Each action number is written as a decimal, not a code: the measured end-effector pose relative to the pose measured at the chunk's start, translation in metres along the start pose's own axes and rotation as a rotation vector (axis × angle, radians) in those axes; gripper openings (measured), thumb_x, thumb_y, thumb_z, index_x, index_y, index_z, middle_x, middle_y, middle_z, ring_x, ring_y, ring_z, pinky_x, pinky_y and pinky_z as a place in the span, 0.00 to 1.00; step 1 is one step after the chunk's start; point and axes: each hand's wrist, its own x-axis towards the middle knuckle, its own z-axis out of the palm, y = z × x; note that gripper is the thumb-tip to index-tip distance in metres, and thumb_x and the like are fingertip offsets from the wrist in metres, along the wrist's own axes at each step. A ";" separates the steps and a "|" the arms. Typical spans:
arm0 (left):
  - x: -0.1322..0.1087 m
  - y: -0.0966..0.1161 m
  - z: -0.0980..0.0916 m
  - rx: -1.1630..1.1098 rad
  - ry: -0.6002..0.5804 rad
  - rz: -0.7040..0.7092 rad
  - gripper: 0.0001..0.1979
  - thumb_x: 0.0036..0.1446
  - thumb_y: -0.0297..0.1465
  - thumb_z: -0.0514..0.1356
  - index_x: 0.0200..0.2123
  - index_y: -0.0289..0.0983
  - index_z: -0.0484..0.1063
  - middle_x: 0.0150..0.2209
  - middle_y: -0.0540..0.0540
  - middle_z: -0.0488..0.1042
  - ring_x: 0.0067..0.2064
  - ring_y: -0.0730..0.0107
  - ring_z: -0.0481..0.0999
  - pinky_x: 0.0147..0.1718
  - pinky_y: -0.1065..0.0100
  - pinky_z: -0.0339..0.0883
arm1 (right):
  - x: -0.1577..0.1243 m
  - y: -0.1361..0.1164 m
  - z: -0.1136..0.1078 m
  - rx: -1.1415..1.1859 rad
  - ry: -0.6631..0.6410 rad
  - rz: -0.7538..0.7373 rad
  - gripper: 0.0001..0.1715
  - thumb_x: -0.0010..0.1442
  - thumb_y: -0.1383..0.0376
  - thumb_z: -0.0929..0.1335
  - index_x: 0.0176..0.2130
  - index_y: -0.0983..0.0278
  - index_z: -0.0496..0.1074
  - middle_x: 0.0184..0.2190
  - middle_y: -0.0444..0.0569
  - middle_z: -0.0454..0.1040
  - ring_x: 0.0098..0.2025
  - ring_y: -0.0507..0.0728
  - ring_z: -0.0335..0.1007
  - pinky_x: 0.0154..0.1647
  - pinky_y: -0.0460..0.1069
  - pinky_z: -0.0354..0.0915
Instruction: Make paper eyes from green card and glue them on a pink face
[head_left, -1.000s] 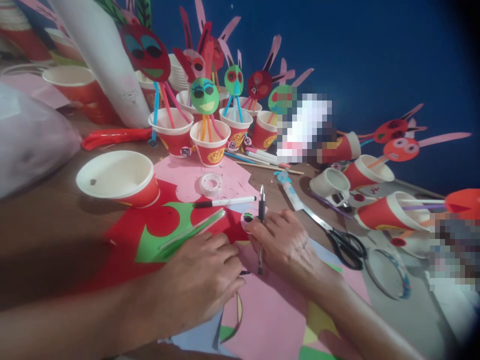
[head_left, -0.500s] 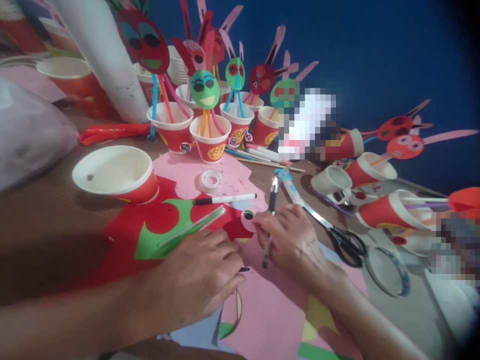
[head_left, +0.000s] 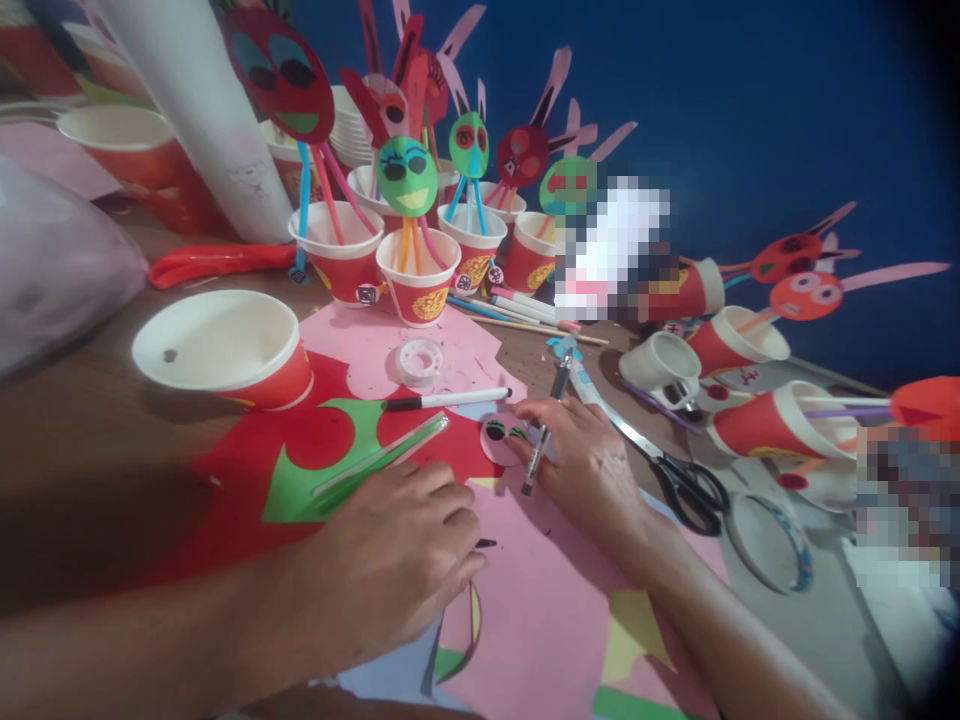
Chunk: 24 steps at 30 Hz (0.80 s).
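My right hand [head_left: 592, 460] is closed around a clear-and-black pen [head_left: 553, 415], which slants up between the fingers. Its fingertips rest at the edge of a small pink paper face [head_left: 495, 428] with two black eyes and green lashes. My left hand [head_left: 405, 560] lies curled on a pink paper sheet [head_left: 547, 590]. A small black tip [head_left: 486, 543] pokes out beside its fingers; whatever else they hold is hidden. Just beyond that hand, a clear plastic packet [head_left: 382, 455] lies on green paper [head_left: 289, 490]. A white marker with a black cap [head_left: 450, 399] lies behind the face.
Red paper cups [head_left: 418, 290] with paper-faced straw figures stand at the back. Scissors [head_left: 686, 490], a tape roll [head_left: 420, 362], a white mug [head_left: 660, 365] and a hair band [head_left: 772, 545] lie around. A large cup [head_left: 221, 350] is tipped at left.
My right fingers have shifted off the pink face, uncovering its second eye. The pen in that hand has gone from nearly upright to slanted. My left hand has hardly moved.
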 end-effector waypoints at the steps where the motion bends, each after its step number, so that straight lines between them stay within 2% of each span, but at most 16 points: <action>1: 0.000 0.000 0.000 -0.003 0.000 0.001 0.09 0.61 0.28 0.56 0.28 0.37 0.69 0.31 0.49 0.73 0.35 0.62 0.70 0.34 0.60 0.65 | 0.000 0.000 0.000 0.002 -0.004 -0.002 0.09 0.58 0.67 0.70 0.41 0.66 0.73 0.33 0.51 0.77 0.36 0.61 0.72 0.40 0.53 0.60; 7: 0.000 0.001 0.001 -0.006 0.038 -0.001 0.10 0.62 0.28 0.56 0.27 0.37 0.70 0.30 0.49 0.73 0.34 0.64 0.70 0.33 0.62 0.64 | 0.002 0.003 0.001 0.024 -0.018 0.049 0.09 0.57 0.69 0.70 0.41 0.64 0.71 0.33 0.49 0.76 0.37 0.60 0.72 0.39 0.52 0.61; 12: -0.001 -0.001 0.004 0.003 0.034 0.003 0.11 0.62 0.29 0.55 0.26 0.38 0.70 0.31 0.48 0.73 0.35 0.65 0.69 0.35 0.63 0.63 | 0.004 0.002 -0.003 0.220 -0.107 0.317 0.08 0.58 0.69 0.70 0.38 0.59 0.69 0.32 0.42 0.76 0.34 0.55 0.71 0.36 0.49 0.61; 15: -0.002 -0.001 0.003 0.029 0.019 0.008 0.10 0.61 0.29 0.57 0.27 0.38 0.70 0.32 0.48 0.74 0.36 0.64 0.70 0.36 0.62 0.64 | 0.006 0.001 -0.012 0.340 -0.132 0.428 0.08 0.60 0.68 0.68 0.40 0.57 0.68 0.31 0.40 0.75 0.31 0.53 0.70 0.33 0.47 0.61; 20: -0.001 0.004 -0.001 0.114 0.009 0.027 0.05 0.56 0.26 0.59 0.28 0.38 0.72 0.34 0.48 0.77 0.36 0.61 0.72 0.34 0.62 0.64 | 0.009 -0.003 -0.035 0.550 -0.073 0.478 0.09 0.59 0.62 0.70 0.40 0.57 0.67 0.30 0.40 0.70 0.30 0.51 0.67 0.31 0.45 0.62; 24: 0.001 0.008 -0.009 0.179 0.039 0.049 0.10 0.56 0.21 0.56 0.26 0.38 0.72 0.30 0.50 0.76 0.33 0.63 0.72 0.31 0.63 0.62 | 0.007 -0.016 -0.037 0.763 -0.260 0.474 0.08 0.60 0.65 0.68 0.41 0.57 0.66 0.31 0.40 0.71 0.30 0.50 0.68 0.29 0.44 0.63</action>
